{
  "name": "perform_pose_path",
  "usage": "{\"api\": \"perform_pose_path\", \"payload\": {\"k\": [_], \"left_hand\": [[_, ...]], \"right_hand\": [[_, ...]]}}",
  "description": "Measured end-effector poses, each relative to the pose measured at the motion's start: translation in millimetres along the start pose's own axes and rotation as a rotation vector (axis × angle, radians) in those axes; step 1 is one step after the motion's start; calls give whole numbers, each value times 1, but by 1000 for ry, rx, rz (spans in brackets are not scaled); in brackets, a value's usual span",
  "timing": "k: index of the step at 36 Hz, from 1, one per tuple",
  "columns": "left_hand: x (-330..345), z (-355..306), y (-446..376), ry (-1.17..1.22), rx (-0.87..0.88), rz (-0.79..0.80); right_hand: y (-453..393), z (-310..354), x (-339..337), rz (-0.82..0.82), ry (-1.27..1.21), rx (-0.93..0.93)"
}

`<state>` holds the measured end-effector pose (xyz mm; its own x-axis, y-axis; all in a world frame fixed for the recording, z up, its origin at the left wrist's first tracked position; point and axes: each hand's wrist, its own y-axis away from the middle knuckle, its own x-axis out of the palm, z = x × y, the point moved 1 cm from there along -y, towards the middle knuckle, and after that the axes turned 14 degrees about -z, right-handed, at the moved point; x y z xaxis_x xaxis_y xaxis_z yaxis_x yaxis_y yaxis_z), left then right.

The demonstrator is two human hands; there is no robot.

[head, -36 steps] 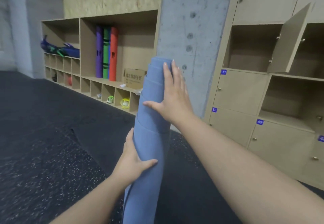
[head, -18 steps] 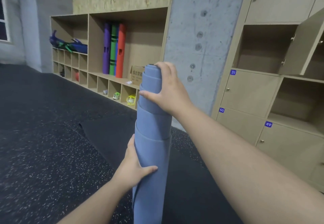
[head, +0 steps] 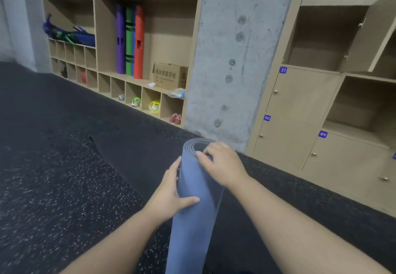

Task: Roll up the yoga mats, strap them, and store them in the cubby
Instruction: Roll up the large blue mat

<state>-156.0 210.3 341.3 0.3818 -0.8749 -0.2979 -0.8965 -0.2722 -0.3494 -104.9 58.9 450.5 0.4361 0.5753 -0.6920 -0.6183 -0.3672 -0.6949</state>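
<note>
Both hands hold the upright rolled blue mat (head: 192, 209): left hand (head: 169, 196) wraps its middle, right hand (head: 222, 166) grips its top end

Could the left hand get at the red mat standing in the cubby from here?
Probably not: the left hand grips the blue mat, and the red mat stands well across the floor.

A gym or fitness studio, by its storage wall.

Dark speckled rubber floor (head: 64, 188), wooden cubbies (head: 147, 37) holding upright rolled mats (head: 129, 39) and shoes (head: 136, 102), numbered lockers (head: 300, 97) beside a bare concrete pillar (head: 235, 48), and a cardboard box (head: 170, 76).
</note>
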Motion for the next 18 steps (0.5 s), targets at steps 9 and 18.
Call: {"api": "perform_pose_path", "payload": {"k": [9, 18], "left_hand": [[4, -25, -10, -8, 91, -42], [3, -44, -15, -59, 186, -70]], "right_hand": [[10, -3, 1, -30, -54, 7], [18, -11, 1, -64, -92, 121]]}}
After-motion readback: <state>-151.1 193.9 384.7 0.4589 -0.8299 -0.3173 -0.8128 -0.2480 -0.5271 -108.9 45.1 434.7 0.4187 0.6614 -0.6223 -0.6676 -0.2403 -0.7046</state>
